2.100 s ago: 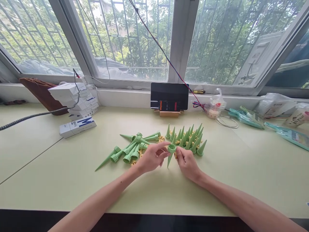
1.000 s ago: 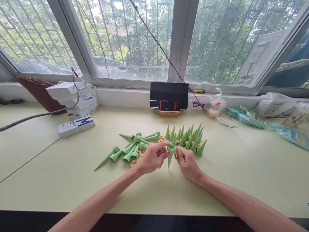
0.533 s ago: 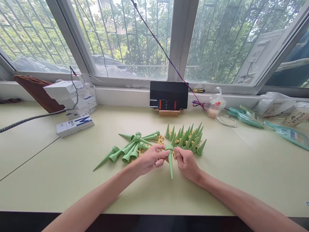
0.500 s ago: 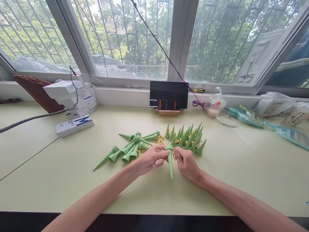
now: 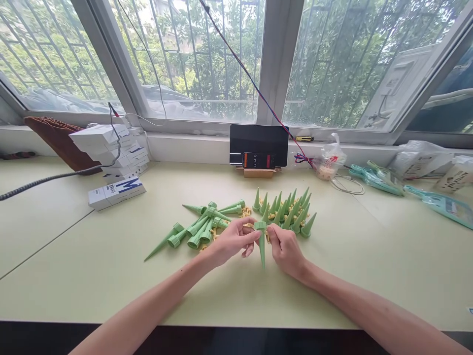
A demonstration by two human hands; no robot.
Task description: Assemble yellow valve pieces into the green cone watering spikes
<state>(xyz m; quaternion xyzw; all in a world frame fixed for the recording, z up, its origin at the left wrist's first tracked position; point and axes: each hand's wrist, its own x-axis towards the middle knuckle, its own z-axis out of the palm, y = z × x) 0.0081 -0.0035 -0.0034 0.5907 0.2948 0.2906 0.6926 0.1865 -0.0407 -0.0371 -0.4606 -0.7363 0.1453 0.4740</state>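
Note:
Both hands meet over the middle of the pale green table. My left hand and my right hand pinch the wide top of one green plastic spike, which hangs point down towards me. A small yellow part seems to sit at its collar under my left fingertips; I cannot make it out clearly. Behind my left hand lies a heap of green spikes on their sides. Behind my right hand several green cones stand upright, tips up, with small yellow pieces scattered among them.
A dark tablet on a stand with a phone leans at the window sill. White boxes are stacked at the left, with a grey cable across them. A plastic bag and teal packets lie at the right.
The spike was held with its open round collar facing me; it has been turned so the tip points down and towards me. Both hands stayed in place on it.

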